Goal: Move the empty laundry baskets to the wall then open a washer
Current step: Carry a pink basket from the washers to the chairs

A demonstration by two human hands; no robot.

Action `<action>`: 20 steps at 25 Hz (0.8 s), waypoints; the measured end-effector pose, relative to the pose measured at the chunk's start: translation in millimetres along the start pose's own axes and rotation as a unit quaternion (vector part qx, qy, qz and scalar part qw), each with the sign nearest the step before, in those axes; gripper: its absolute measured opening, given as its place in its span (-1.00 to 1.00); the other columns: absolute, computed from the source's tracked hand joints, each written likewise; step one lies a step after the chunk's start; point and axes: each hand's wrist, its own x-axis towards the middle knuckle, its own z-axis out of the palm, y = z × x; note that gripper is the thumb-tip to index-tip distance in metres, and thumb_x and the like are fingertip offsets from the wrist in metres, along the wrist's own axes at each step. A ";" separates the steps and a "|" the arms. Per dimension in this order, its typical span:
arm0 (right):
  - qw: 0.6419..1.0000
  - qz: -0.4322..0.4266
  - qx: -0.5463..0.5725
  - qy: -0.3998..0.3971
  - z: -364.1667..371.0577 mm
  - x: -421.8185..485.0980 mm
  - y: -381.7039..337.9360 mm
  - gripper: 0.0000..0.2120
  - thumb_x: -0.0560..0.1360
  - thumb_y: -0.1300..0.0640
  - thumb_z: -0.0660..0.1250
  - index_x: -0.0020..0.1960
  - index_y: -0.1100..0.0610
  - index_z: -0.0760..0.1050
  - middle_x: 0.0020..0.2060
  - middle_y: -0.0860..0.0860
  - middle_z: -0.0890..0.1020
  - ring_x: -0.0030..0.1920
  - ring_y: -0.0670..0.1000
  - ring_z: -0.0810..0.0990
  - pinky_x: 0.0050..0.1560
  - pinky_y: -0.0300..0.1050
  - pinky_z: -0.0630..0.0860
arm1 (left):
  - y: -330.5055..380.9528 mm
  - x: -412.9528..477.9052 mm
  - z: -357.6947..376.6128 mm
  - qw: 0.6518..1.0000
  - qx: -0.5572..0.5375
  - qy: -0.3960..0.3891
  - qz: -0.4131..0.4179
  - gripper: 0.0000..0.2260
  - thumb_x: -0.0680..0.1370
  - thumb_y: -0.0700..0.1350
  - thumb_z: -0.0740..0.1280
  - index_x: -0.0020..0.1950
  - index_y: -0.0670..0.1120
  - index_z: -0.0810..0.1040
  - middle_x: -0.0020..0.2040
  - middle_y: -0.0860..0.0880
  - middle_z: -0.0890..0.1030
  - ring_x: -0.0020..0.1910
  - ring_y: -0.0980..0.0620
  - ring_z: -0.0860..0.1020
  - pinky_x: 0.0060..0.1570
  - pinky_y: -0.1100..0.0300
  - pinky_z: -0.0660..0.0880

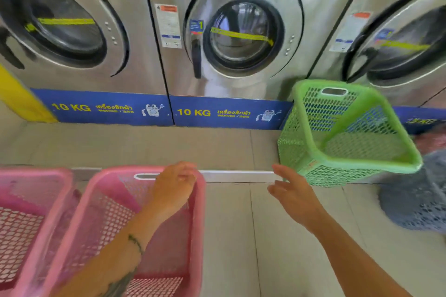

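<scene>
L hand [175, 187] fingers curl on pink basket [199, 224] rim – blurry; R hand [293, 191] splayed, empty.

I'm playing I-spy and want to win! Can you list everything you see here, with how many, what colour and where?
washers: three, silver, round glass doors, in a row at the back
blue strip: one, blue, along the washers' base, marked 10 KG
yellow panel: one, yellow, far left
green basket: one, green, tilted, before the right washer
pink baskets: two, pink, lower left
grey thing: one, grey, blurred, right edge
left hand: curled over the right pink basket's far rim
right hand: fingers spread, beside the green basket
</scene>
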 end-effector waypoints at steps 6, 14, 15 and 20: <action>0.996 -0.060 -0.004 0.061 -179.3 62.7 49.7 -0.50 0.45 0.24 0.40 0.35 -0.03 0.42 0.19 -0.12 0.51 0.18 -0.02 0.53 0.21 0.04 0.49 | 124.9 26.3 169.4 0.999 -0.013 -0.009 0.036 -0.76 0.51 -0.30 0.33 0.11 -0.05 0.63 0.00 0.02 0.66 -0.13 0.30 0.55 -0.16 0.55 0.41; 0.984 -0.067 -0.106 0.126 -352.8 143.9 114.6 -0.49 0.42 0.20 0.41 0.33 -0.01 0.43 0.23 -0.04 0.55 0.25 0.02 0.52 0.16 -0.19 0.36 | 239.5 72.7 320.1 0.998 -0.020 0.013 0.061 -0.73 0.51 -0.29 0.30 0.13 -0.03 0.60 0.10 0.00 0.62 0.00 0.10 0.59 0.03 0.27 0.43; 0.983 -0.064 -0.112 0.132 -361.6 154.7 122.1 -0.50 0.42 0.19 0.41 0.34 0.01 0.43 0.25 -0.03 0.55 0.26 0.03 0.51 0.16 -0.21 0.34 | 243.1 82.1 329.1 0.998 -0.007 0.018 0.065 -0.73 0.50 -0.27 0.32 0.16 -0.05 0.60 0.12 -0.01 0.61 0.03 0.08 0.60 0.08 0.22 0.45; 0.977 -0.015 -0.139 0.162 -382.7 206.2 164.7 -0.44 0.39 0.20 0.43 0.37 0.04 0.41 0.34 0.04 0.50 0.33 0.11 0.46 0.30 -0.09 0.33 | 233.7 138.5 358.4 0.994 0.084 0.033 0.055 -0.59 0.46 -0.18 0.38 0.31 -0.02 0.52 0.25 -0.02 0.50 0.27 0.00 0.47 0.34 0.11 0.32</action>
